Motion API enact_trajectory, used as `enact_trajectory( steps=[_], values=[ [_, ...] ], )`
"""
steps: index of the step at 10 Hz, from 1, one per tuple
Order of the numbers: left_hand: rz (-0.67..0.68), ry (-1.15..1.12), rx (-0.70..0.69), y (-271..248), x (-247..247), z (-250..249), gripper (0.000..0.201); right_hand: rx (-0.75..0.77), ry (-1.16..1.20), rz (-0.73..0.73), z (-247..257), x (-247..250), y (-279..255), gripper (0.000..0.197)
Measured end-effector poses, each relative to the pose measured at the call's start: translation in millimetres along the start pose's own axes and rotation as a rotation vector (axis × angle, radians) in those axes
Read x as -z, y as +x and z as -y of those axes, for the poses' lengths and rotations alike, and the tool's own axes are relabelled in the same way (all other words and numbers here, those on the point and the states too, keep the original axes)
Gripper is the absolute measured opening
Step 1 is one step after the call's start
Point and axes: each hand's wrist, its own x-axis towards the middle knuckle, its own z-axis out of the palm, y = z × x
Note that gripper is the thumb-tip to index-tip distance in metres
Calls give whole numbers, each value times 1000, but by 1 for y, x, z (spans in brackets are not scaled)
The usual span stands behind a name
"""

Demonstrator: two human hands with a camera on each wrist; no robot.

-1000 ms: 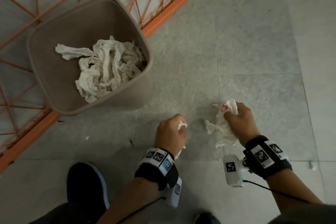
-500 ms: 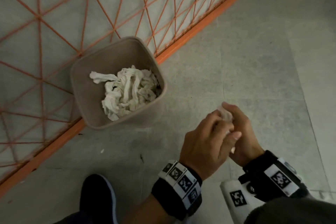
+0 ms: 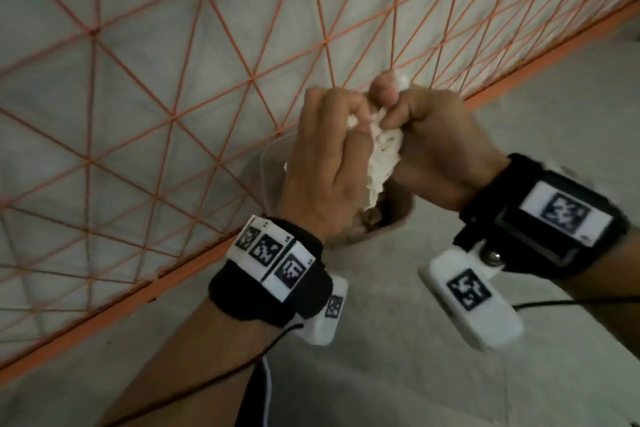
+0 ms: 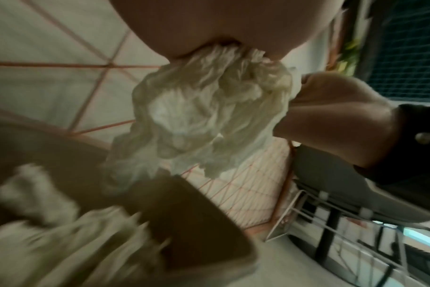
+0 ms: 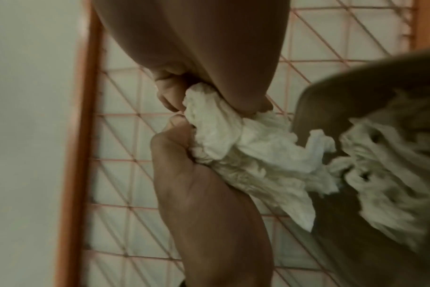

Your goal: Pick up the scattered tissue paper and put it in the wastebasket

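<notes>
A wad of tissue paper [image 3: 382,156] is pinched between the left hand [image 3: 325,166] and right hand [image 3: 440,149], both grips curled tight. The wastebasket [image 4: 189,219] lies just beneath; both grips are best released together directly above it.

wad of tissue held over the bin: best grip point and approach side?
Grip the bunched top of the tissue wad, coming from above, judging by its shape: that end is compressed, while the lower part hangs loose and ragged toward the wastebasket. The left hand and right hand already pinch it there from opposite sides.
</notes>
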Motion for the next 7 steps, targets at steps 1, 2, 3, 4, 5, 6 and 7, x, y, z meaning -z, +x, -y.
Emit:
enact_trajectory(
  steps=[1, 2, 3, 4, 5, 6, 7],
  values=[
    [242, 144, 187, -18, 0, 43, 10, -76, -329, -122, -39, 22, 23, 32],
    [652, 362, 371, -25, 12, 69, 30, -228, -1012, -103, -51, 48, 32, 29],
    [670, 404, 359, -23, 24, 75, 32, -220, -1662, -8, -46, 54, 32, 25],
    [659, 486, 348, -16, 18, 74, 21, -186, -1966, 18, -53, 41, 33, 26],
    [984, 472, 443, -13, -7, 82, 30, -597, -2017, 155, -70, 43, 43, 32],
    [1241, 477, 441, -17, -11, 74, 35, -842, -1979, 130, -73, 42, 44, 34],
    [1177, 348, 421, -5, 13, 60, 35, -704, -1958, 20, -63, 28, 34, 29]
  ],
)
